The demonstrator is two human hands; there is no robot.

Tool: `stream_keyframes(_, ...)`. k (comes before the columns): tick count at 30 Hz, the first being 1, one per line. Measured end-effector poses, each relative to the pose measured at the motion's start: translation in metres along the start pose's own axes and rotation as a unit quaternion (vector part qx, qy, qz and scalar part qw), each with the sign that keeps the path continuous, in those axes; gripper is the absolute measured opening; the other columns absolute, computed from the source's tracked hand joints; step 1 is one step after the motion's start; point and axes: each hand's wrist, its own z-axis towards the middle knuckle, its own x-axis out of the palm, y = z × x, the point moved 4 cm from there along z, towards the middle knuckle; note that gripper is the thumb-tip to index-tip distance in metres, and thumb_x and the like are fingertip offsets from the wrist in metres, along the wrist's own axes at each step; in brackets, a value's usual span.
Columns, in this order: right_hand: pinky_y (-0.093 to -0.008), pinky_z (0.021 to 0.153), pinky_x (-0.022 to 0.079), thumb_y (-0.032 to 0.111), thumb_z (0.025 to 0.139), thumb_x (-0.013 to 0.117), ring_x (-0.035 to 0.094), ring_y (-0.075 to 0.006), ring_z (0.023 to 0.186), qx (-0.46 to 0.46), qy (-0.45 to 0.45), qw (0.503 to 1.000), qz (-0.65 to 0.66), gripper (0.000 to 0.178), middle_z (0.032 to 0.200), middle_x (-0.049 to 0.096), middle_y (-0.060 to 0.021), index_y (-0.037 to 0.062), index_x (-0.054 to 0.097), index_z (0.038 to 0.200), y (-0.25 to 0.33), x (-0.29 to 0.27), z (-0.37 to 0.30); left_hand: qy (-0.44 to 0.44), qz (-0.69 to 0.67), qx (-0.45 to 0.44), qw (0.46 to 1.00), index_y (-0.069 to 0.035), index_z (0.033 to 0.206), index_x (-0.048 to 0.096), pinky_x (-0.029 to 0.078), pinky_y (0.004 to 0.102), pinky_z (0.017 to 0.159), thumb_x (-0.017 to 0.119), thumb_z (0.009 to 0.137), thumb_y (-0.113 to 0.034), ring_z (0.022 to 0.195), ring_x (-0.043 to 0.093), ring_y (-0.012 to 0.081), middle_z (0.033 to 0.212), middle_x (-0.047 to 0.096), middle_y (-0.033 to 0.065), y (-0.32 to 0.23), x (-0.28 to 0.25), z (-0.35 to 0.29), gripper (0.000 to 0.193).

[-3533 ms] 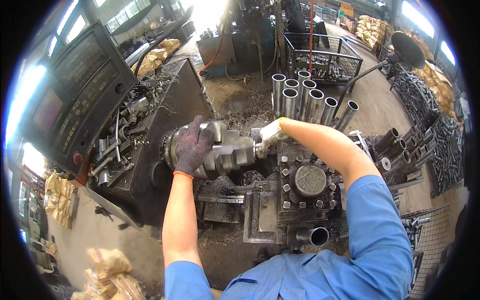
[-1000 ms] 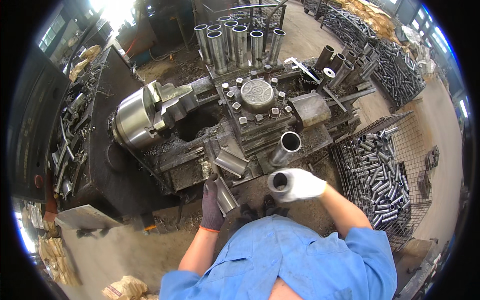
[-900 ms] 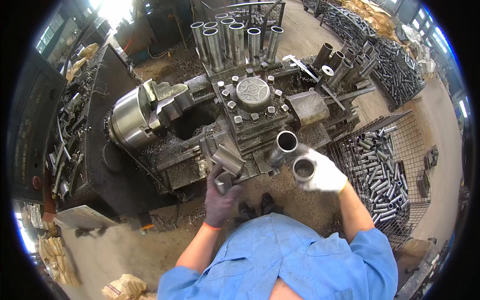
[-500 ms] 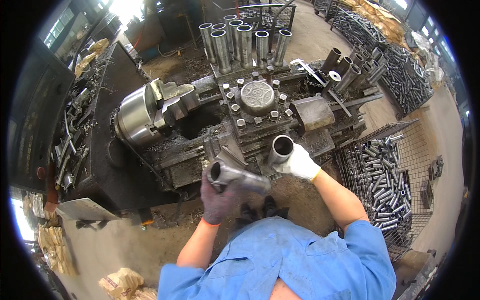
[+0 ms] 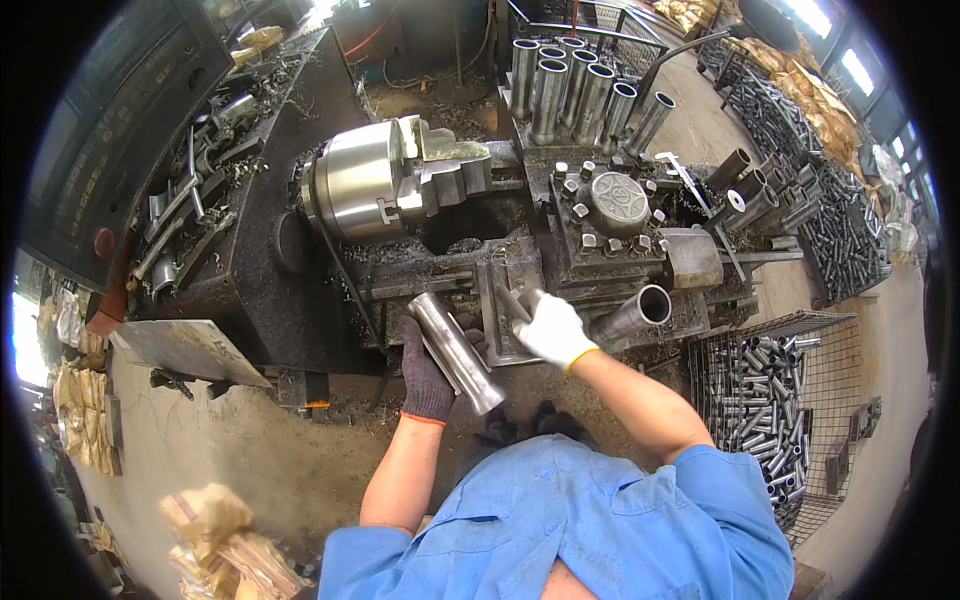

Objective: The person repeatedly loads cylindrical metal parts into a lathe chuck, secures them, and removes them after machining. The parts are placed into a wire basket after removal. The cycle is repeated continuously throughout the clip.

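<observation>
My left hand (image 5: pixel 428 372), in a dark glove with an orange cuff, is closed around a shiny metal tube (image 5: pixel 455 350). The tube slants, its flared end down toward my body. My right hand (image 5: pixel 552 330), in a white glove, reaches over the lathe carriage (image 5: pixel 515 350), fingers closed at a short dark metal bar (image 5: pixel 513 303); part of the bar is hidden by the glove. Just right of that hand a second metal tube (image 5: pixel 625 317) lies on the carriage, its open end facing right.
The lathe chuck (image 5: pixel 360 185) stands at left, the bolted tool post (image 5: pixel 618 205) right of centre. Several upright tubes (image 5: pixel 548 95) stand behind it. Darker tubes (image 5: pixel 755 205) and a caliper (image 5: pixel 685 180) are farther right. A wire basket (image 5: pixel 830 400) holds short tubes.
My right hand has let go of its tube, which now lies on the carriage, and has moved left to the dark bar. My left hand has turned its tube more steeply. The view has shifted.
</observation>
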Motion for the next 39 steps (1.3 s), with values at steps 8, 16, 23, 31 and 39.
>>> stream_keyframes(8, -0.0394, 0.079, 0.059, 0.048, 0.082, 0.083, 0.073, -0.0249, 0.083, 0.045, 0.240, 0.943, 0.226, 0.078, 0.097, 0.075, -0.0205, -0.0065, 0.061, 0.133, 0.058, -0.037, -0.011, 0.083, 0.107, 0.104, 0.985, -0.008, 0.155, 0.051, 0.040, 0.0495, 0.122, 0.052, 0.106, -0.066, 0.139, 0.054, 0.0319, 0.153, 0.056, 0.0146, 0.013, 0.072, 0.002, 0.076)
stream_keyframes(16, -0.0403, 0.096, 0.060, 0.034, 0.070, 0.093, 0.075, -0.0312, 0.105, -0.216, 0.094, 0.957, 0.166, 0.088, 0.120, 0.073, -0.0187, 0.0021, 0.056, 0.143, 0.094, -0.188, 0.002, 0.220, 0.788, 0.219, 0.532, -0.015, 0.162, 0.042, 0.026, 0.0485, 0.131, 0.049, 0.111, -0.053, 0.153, 0.041, 0.0306, 0.165, 0.045, 0.0123, 0.018, 0.074, 0.126, 0.064)
stream_keyframes(23, -0.0488, 0.087, 0.060, 0.025, 0.080, 0.083, 0.075, -0.0371, 0.099, -0.326, -0.078, 0.856, -0.394, 0.057, 0.110, 0.073, -0.0178, 0.0058, 0.063, 0.130, 0.089, -0.248, 0.164, 0.105, 0.918, 0.246, 0.292, -0.014, 0.144, 0.062, 0.038, 0.0563, 0.120, 0.052, 0.104, -0.053, 0.140, 0.056, 0.0376, 0.153, 0.060, 0.0120, 0.000, 0.094, 0.167, 0.056)
stream_keyframes(31, -0.0462, 0.097, 0.057, 0.042, 0.066, 0.091, 0.073, -0.0413, 0.109, -0.202, 0.287, 0.893, -0.282, 0.078, 0.117, 0.075, -0.0255, -0.0008, 0.068, 0.127, 0.027, -0.159, 0.265, -0.193, 0.674, 0.208, 0.682, -0.002, 0.143, 0.063, 0.047, 0.0426, 0.113, 0.069, 0.099, -0.027, 0.130, 0.063, 0.0375, 0.138, 0.069, 0.0191, -0.042, -0.026, -0.010, 0.050)
stream_keyframes(39, -0.0484, 0.093, 0.057, 0.045, 0.073, 0.086, 0.073, -0.0427, 0.105, -0.256, 0.255, 0.902, -0.238, 0.079, 0.116, 0.075, -0.0248, -0.0006, 0.062, 0.133, 0.034, -0.143, 0.266, -0.475, 0.040, 0.393, 0.786, -0.014, 0.103, 0.066, 0.052, 0.0394, 0.067, 0.057, 0.106, -0.060, 0.072, 0.064, 0.0205, 0.083, 0.068, 0.0017, -0.096, -0.234, -0.128, 0.047)
